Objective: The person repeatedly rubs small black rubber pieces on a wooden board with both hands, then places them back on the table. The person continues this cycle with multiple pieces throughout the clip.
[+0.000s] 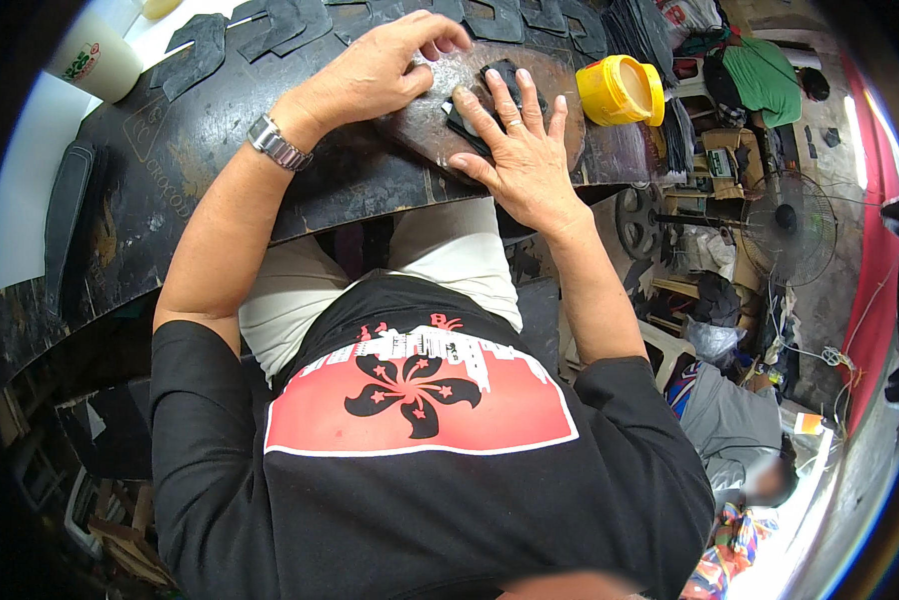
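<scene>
My right hand (520, 160) lies with fingers spread over a small black piece (503, 72), which looks like leather and is partly hidden under the fingers. Beneath that piece is a brown, worn board (420, 130) on the table. At the board's left edge is my left hand (385, 70), its fingers loosely bent and the thumb apart from them, with nothing visible in it. Just right of my right hand stands an open yellow tub (610, 92) holding a tan substance.
Flat black cut pieces (198, 55) lie along the far side of the dark table (200, 150). A white container (95, 60) stands at the far left, above a long black item (70, 225). Black sheets (645, 50) are stacked beyond the tub. At right are a fan (788, 220) and two other people.
</scene>
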`<state>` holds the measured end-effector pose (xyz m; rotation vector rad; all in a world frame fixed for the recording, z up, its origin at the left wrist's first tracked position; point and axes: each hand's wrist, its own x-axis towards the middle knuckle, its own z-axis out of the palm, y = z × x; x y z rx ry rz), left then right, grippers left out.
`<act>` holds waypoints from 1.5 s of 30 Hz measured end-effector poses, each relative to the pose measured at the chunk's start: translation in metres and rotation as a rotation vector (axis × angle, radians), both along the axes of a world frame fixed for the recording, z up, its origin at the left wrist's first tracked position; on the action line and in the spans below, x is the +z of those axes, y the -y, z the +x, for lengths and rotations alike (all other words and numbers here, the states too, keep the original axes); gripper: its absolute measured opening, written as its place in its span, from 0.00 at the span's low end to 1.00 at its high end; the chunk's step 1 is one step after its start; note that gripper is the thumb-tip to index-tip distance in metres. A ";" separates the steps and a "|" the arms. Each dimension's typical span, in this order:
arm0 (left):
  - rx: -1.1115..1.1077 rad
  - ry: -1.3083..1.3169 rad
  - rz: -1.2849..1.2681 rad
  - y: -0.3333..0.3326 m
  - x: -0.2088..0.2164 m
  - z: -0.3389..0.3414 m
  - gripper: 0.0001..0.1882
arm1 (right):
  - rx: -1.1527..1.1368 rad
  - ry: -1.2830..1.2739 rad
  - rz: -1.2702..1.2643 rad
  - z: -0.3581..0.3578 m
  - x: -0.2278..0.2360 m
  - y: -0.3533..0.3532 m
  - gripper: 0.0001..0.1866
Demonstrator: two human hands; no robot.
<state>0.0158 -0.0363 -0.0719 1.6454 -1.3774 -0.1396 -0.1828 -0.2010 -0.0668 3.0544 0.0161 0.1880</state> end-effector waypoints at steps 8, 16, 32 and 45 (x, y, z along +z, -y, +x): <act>-0.094 0.172 0.070 0.003 -0.005 -0.008 0.16 | 0.062 -0.022 0.072 -0.001 0.004 0.002 0.33; 0.003 0.318 0.135 0.000 -0.003 -0.018 0.10 | 0.109 -0.030 0.387 -0.013 0.018 0.013 0.25; 0.153 0.339 0.266 0.011 0.008 -0.048 0.19 | -0.215 0.293 0.502 -0.036 -0.017 0.050 0.28; 0.265 0.514 0.186 0.008 0.014 -0.064 0.17 | -0.024 0.342 1.042 -0.064 0.009 0.016 0.21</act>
